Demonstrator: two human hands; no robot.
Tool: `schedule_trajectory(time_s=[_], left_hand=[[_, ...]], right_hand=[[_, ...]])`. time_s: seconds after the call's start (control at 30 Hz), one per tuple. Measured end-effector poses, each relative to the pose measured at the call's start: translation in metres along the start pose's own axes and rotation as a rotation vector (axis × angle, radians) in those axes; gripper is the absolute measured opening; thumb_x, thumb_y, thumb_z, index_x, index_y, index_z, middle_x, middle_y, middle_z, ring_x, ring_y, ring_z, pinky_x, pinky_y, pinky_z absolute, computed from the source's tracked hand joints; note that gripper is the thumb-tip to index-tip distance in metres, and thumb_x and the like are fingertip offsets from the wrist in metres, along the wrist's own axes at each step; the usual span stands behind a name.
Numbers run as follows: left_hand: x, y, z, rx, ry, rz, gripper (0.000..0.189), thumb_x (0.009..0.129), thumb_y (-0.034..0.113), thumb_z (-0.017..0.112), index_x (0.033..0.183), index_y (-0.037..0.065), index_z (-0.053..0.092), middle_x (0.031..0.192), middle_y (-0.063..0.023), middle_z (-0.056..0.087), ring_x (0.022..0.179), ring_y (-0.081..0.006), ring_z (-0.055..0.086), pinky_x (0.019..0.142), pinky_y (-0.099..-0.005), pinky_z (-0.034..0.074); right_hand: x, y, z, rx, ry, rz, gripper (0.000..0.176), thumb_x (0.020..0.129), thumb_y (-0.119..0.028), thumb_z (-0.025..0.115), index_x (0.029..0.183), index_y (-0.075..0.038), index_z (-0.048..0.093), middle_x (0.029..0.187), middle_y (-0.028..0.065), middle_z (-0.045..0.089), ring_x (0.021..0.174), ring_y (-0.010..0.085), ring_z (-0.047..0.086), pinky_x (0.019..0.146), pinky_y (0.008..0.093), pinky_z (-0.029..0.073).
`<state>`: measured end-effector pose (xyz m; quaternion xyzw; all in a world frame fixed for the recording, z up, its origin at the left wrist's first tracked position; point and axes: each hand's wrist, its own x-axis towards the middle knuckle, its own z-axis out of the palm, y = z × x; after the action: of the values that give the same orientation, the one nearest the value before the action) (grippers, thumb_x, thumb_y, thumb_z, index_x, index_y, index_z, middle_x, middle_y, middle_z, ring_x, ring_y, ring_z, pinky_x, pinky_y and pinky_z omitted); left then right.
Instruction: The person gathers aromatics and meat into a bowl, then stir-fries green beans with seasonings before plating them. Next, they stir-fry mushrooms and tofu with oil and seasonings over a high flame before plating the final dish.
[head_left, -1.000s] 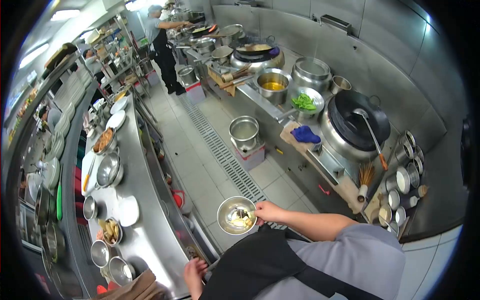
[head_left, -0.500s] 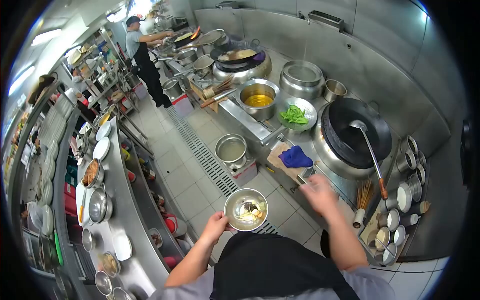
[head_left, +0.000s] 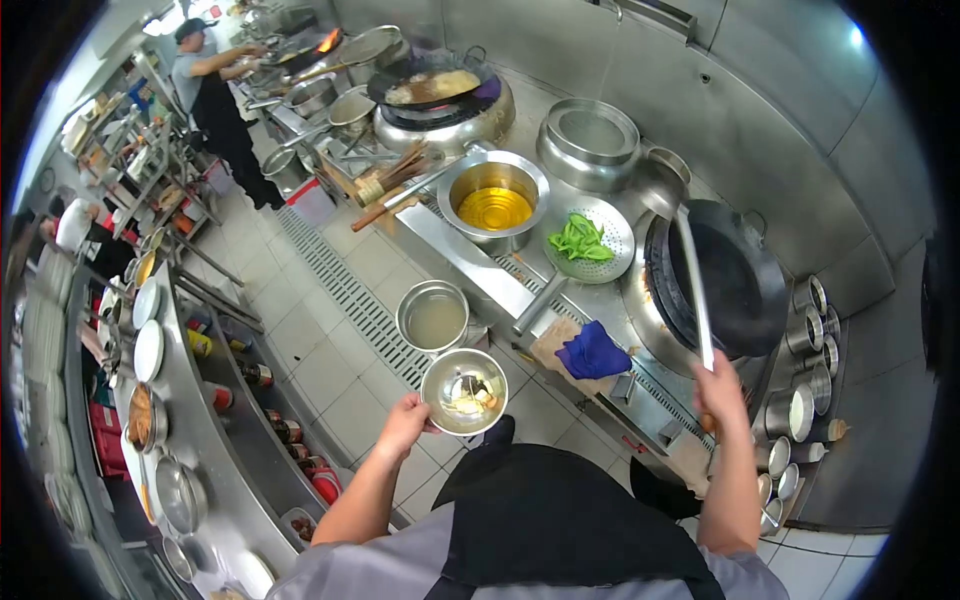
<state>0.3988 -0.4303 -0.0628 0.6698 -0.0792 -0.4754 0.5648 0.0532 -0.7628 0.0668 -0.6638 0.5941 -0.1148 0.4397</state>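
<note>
My left hand (head_left: 406,424) grips the rim of a small metal bowl (head_left: 432,398) holding pale slices and some dark pieces. In my right hand (head_left: 718,388) is the handle of a long ladle (head_left: 696,290). Its scoop is raised at the far side of the black wok (head_left: 735,285), overlapping a small metal pot (head_left: 672,160) in this view. To the left of the wok, a perforated strainer (head_left: 618,262) with green leaves (head_left: 580,238) rests on the stove. A purple cloth (head_left: 596,352) lies at the counter's front edge.
A pot of yellow oil (head_left: 494,208) stands behind the strainer, and a pot of cloudy liquid (head_left: 432,316) is low by the bowl. Seasoning containers (head_left: 790,415) line the right side. A co-worker (head_left: 215,105) stands at the far stove. Plates and bowls sit on the left counter (head_left: 225,480).
My right hand has gone from empty to holding the ladle, whose scoop has lifted from inside the wok. The camera view has shifted; my left hand still holds the bowl.
</note>
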Motion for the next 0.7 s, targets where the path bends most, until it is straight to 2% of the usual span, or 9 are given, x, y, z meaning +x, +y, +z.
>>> schedule_trajectory(time_s=[0.03, 0.13, 0.27, 0.4, 0.47, 0.5, 0.57, 0.67, 0.7], left_hand=[[0.015, 0.005, -0.004, 0.016, -0.012, 0.001, 0.010, 0.085, 0.006, 0.047, 0.086, -0.002, 0.055, 0.075, -0.0090, 0.060, 0.061, -0.0170, 0.062, 0.059, -0.0272, 0.055], [0.054, 0.022, -0.008, 0.074, -0.025, 0.030, 0.009, 0.084, 0.005, 0.048, 0.084, -0.001, 0.054, 0.073, -0.0078, 0.059, 0.060, -0.0159, 0.061, 0.058, -0.0269, 0.054], [0.076, 0.050, 0.000, 0.021, -0.023, 0.092, 0.006, 0.083, 0.004, 0.049, 0.081, 0.000, 0.054, 0.071, -0.0055, 0.057, 0.058, -0.0151, 0.059, 0.056, -0.0271, 0.054], [0.090, 0.036, -0.004, -0.015, -0.059, 0.079, 0.006, 0.083, 0.004, 0.050, 0.081, 0.000, 0.054, 0.072, -0.0056, 0.057, 0.060, -0.0150, 0.059, 0.056, -0.0266, 0.054], [0.087, 0.032, -0.002, -0.049, -0.052, 0.059, 0.005, 0.083, 0.004, 0.050, 0.080, 0.000, 0.053, 0.073, -0.0060, 0.058, 0.062, -0.0149, 0.060, 0.056, -0.0265, 0.054], [0.088, 0.027, -0.004, -0.033, -0.097, 0.056, 0.008, 0.084, 0.005, 0.051, 0.086, 0.000, 0.058, 0.076, -0.0068, 0.063, 0.062, -0.0136, 0.061, 0.057, -0.0262, 0.054], [0.089, 0.018, -0.004, -0.035, -0.090, 0.034, 0.007, 0.084, 0.005, 0.051, 0.083, 0.000, 0.055, 0.074, -0.0069, 0.061, 0.062, -0.0145, 0.061, 0.057, -0.0267, 0.054], [0.092, 0.014, -0.002, -0.037, -0.102, 0.025, 0.006, 0.083, 0.005, 0.050, 0.080, 0.001, 0.053, 0.073, -0.0074, 0.059, 0.061, -0.0155, 0.060, 0.055, -0.0270, 0.054], [0.093, 0.015, 0.000, -0.052, -0.108, 0.019, 0.006, 0.083, 0.005, 0.051, 0.084, 0.000, 0.055, 0.075, -0.0070, 0.060, 0.061, -0.0149, 0.061, 0.056, -0.0268, 0.054]], right_hand=[[0.002, -0.023, 0.028, 0.242, -0.181, -0.039, 0.025, 0.091, -0.014, 0.053, 0.114, -0.007, 0.049, 0.062, -0.0006, 0.046, 0.044, 0.0087, 0.047, 0.034, 0.0228, 0.034], [0.014, -0.098, 0.103, 0.382, -0.340, -0.077, 0.028, 0.091, -0.013, 0.053, 0.117, -0.005, 0.048, 0.062, 0.0000, 0.047, 0.042, 0.0099, 0.046, 0.035, 0.0250, 0.037], [0.058, -0.133, 0.180, 0.021, -0.337, -0.208, 0.030, 0.088, -0.012, 0.053, 0.116, -0.001, 0.048, 0.063, 0.0055, 0.052, 0.044, 0.0147, 0.050, 0.039, 0.0313, 0.041], [0.072, -0.135, 0.195, -0.083, -0.425, -0.124, 0.029, 0.087, -0.010, 0.052, 0.114, 0.002, 0.049, 0.063, 0.0075, 0.054, 0.044, 0.0153, 0.052, 0.040, 0.0321, 0.042], [0.061, -0.141, 0.188, -0.004, -0.451, -0.126, 0.022, 0.087, -0.010, 0.053, 0.105, 0.002, 0.049, 0.063, 0.0049, 0.052, 0.044, 0.0136, 0.050, 0.039, 0.0303, 0.041], [0.058, -0.141, 0.184, -0.003, -0.444, -0.119, 0.022, 0.087, -0.010, 0.053, 0.105, 0.002, 0.049, 0.063, 0.0049, 0.052, 0.044, 0.0136, 0.050, 0.039, 0.0303, 0.041], [0.055, -0.140, 0.173, 0.360, -0.569, -0.028, 0.014, 0.087, -0.009, 0.053, 0.098, -0.001, 0.050, 0.063, 0.0018, 0.049, 0.043, 0.0111, 0.047, 0.038, 0.0276, 0.039], [0.044, -0.150, 0.154, 0.481, -0.606, 0.011, 0.006, 0.088, -0.008, 0.053, 0.092, -0.005, 0.050, 0.064, -0.0003, 0.047, 0.044, 0.0090, 0.045, 0.038, 0.0253, 0.038], [0.046, -0.149, 0.151, 0.496, -0.619, 0.019, 0.009, 0.088, -0.008, 0.053, 0.097, -0.005, 0.051, 0.065, 0.0001, 0.048, 0.045, 0.0087, 0.045, 0.039, 0.0247, 0.038]])
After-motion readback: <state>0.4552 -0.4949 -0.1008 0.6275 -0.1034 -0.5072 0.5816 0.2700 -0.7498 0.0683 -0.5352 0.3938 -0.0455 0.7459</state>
